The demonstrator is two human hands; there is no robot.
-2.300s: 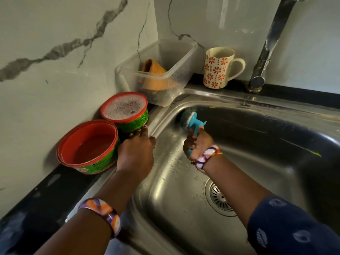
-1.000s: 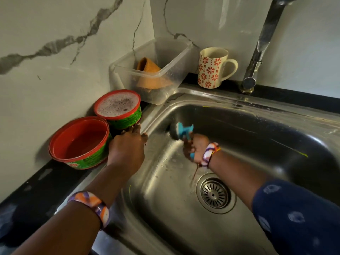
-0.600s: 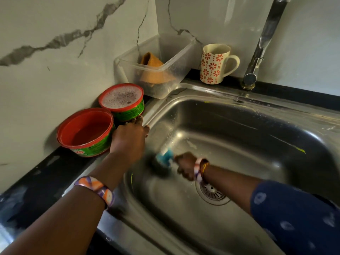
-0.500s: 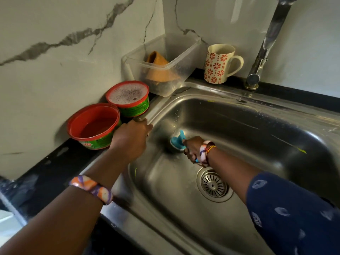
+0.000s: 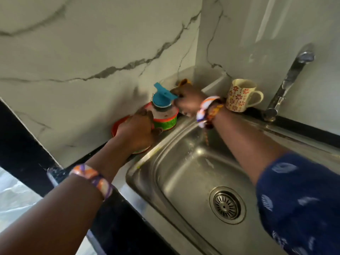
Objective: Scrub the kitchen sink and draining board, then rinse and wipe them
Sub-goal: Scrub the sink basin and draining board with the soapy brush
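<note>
The steel sink (image 5: pixel 184 173) fills the lower right, wet, with a round drain strainer (image 5: pixel 227 205). My right hand (image 5: pixel 187 102) grips the blue-handled scrubber (image 5: pixel 161 99) and presses its dark pad down into the soap tub (image 5: pixel 165 119), a green tub with a red rim, on the counter left of the sink. My left hand (image 5: pixel 138 131) grips the side of that tub. It also covers most of the red lid (image 5: pixel 117 129) lying beside the tub.
A clear plastic box (image 5: pixel 207 78) with an orange cloth (image 5: pixel 184 82) stands in the back corner. A flowered mug (image 5: pixel 241 95) and the tap (image 5: pixel 287 80) stand on the black ledge behind the sink. Marble walls close in at the left and back.
My right hand lifted the scrubber out of the sink basin and brought it onto the soap tub. My left hand moved from the sink rim to the tub's side.
</note>
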